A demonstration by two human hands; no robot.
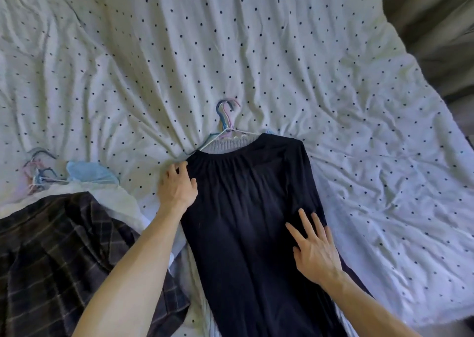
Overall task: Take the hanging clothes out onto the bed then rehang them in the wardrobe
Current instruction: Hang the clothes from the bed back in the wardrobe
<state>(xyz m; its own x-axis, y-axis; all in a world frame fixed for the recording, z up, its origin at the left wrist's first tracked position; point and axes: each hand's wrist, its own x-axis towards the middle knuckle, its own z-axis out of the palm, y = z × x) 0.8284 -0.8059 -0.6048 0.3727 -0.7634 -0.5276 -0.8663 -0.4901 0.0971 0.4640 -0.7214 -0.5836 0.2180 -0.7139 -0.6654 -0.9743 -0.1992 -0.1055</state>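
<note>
**Left hand [177, 188] and right hand [314, 249] on the dark dress [243, 221], laid out on the bed [282, 54]**

Nearest, both bare forearms reach up from the bottom edge. The right hand lies flat on the dress's right side, fingers straight and spread, pressing the cloth and gripping nothing. The left hand sits at the dress's left shoulder, thumb on the fabric and fingers bent at the edge. Whether they pinch the cloth cannot be told.

Left of the forearms, a plaid garment [64, 247] is heaped over something white, with a pale blue piece [89, 173] and a loose tangle of hangers [38, 172] just beyond.

The dress lies lengthwise, neckline away from the camera. A grey knitted collar [228, 144] shows beneath that neckline, so this looks like a stack. Several hanger hooks [227, 116] poke out above it onto the dotted sheet.

The step appears to be laying the stack out, with rehanging to come. To do it well:

- Keep the flat palm steady so the slippery-looking fabric does not slide off its hanger.
- Square the shoulder with the left hand.
- Gather all the hooks together before lifting, since crossed hooks are likely to snag.
</note>
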